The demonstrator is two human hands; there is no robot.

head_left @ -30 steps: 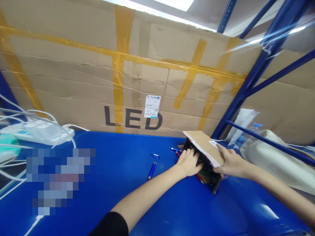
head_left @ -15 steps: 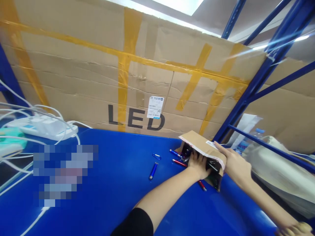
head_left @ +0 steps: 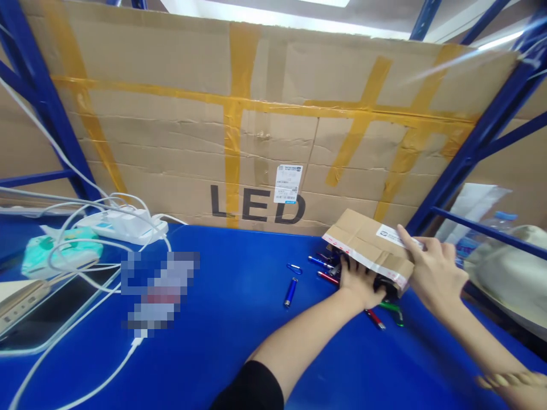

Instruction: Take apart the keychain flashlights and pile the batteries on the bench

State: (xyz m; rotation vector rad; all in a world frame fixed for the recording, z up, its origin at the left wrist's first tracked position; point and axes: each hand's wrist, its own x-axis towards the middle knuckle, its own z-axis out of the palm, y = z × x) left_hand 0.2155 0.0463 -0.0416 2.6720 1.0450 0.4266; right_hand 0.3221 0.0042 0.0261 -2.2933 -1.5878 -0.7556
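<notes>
My left hand, at the end of a black sleeve, reaches under the edge of a small open cardboard box. Its fingers look spread, their tips hidden among dark items inside. From the right side, my right hand grips the box, which is tilted with its mouth toward me. Around the mouth lie slim metal penlights: one blue, one red, another red penlight. Some green item pokes out below the box. A separate blue penlight and a blue carabiner rest to the left.
A big taped carton marked LED stands behind the blue tabletop. On the left are a white power strip, tangled white cables, a tablet-like device and a blurred-out object. Blue rack posts and a bottle are at right.
The view has swung left and levelled. The box sits lower over my left hand, its mouth turned more downward, and the green item shows more clearly below it.
</notes>
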